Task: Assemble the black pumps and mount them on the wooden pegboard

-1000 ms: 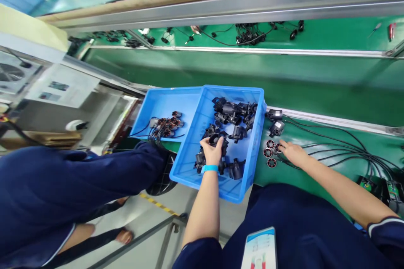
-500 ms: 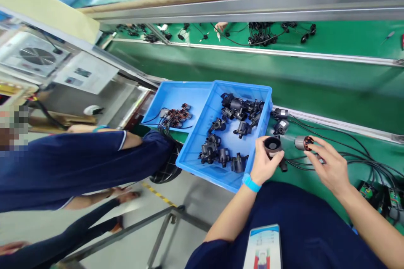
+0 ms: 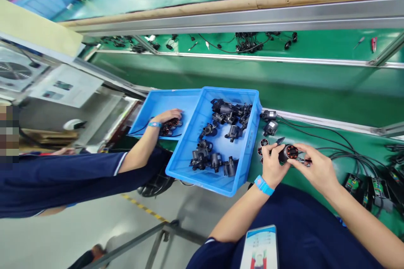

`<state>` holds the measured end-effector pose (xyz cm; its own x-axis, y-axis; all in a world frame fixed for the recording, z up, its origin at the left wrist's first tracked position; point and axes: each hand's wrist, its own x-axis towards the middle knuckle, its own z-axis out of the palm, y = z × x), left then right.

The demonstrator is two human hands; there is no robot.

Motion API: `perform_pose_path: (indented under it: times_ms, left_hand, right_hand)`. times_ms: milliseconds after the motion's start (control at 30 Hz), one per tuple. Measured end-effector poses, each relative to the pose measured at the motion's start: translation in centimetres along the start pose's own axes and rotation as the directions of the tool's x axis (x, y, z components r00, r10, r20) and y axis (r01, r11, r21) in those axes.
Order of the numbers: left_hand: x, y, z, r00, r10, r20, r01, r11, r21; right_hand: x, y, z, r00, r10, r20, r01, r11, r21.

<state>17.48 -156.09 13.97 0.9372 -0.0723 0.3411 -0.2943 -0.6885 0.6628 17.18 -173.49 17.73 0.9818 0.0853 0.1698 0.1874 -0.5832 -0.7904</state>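
My left hand (image 3: 273,164) is closed around a black pump housing (image 3: 282,156), held above the green bench. In the mouth of the housing sits a motor stator (image 3: 291,151) with copper windings facing up. The thumb and fingers of my right hand (image 3: 317,166) grip this stator's edge from the right. How deep the stator sits cannot be made out. Several more stators (image 3: 264,142) lie on the bench just behind my left hand, partly covered by it. To the left, a blue bin (image 3: 233,185) contains several black pump housings (image 3: 216,162).
A co-worker's hand (image 3: 170,115) reaches over stators in a second blue tray (image 3: 154,100). Two labelled black units (image 3: 270,127) lie behind my hands. Black cables (image 3: 353,151) and green circuit boards (image 3: 352,183) are at right. A metal rail (image 3: 331,126) runs along the bench's back.
My right hand has moved left and brought the stator from beside the housing into its mouth. The co-worker's hand has come into the left tray. The view has shifted slightly.
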Motion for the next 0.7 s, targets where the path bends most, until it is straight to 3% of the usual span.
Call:
perform_pose_path:
  times_ms: [167, 267, 333, 400, 500, 567, 633, 700]
  left_hand:
    - [0.2, 1.2, 0.4, 0.994, -0.092, -0.052, 0.087, 0.993, -0.081]
    - [0.5, 1.7, 0.7, 0.992, -0.089, -0.091, 0.08, 0.992, -0.098]
    - [0.8, 1.4, 1.0, 0.996, -0.068, -0.053, 0.062, 0.993, -0.099]
    - [0.8, 0.5, 1.3, 0.996, -0.063, 0.061, 0.068, 0.994, -0.088]
    - [-0.1, -1.0, 1.1, 0.965, -0.119, 0.232, 0.131, 0.991, -0.036]
    - [-1.2, -1.7, 0.3, 0.952, -0.137, 0.274, 0.149, 0.989, -0.023]
    - [-2.1, -2.0, -1.2, 0.967, -0.105, 0.23, 0.118, 0.992, -0.043]
    - [-2.1, -2.6, -3.4, 0.991, -0.102, 0.083, 0.105, 0.994, -0.028]
  right_hand:
    - [-0.4, -0.1, 1.0, 0.983, -0.181, 0.023, 0.183, 0.976, -0.122]
    - [-0.5, 0.5, 1.5, 0.969, -0.247, -0.025, 0.24, 0.956, -0.167]
    - [-0.5, 2.0, 2.1, 0.952, -0.302, -0.045, 0.288, 0.938, -0.192]
    - [-0.5, 4.3, 3.4, 0.946, -0.325, -0.002, 0.317, 0.923, -0.221]
    - [-0.6, 8.2, 6.2, 0.958, -0.234, 0.164, 0.272, 0.921, -0.277]
    - [-0.7, 10.2, 8.0, 0.947, -0.144, 0.287, 0.23, 0.928, -0.294]
    - [-0.6, 11.2, 9.1, 0.938, -0.074, 0.338, 0.168, 0.952, -0.257]
    - [0.1, 11.7, 9.6, 0.958, 0.061, 0.28, -0.012, 0.985, -0.174]
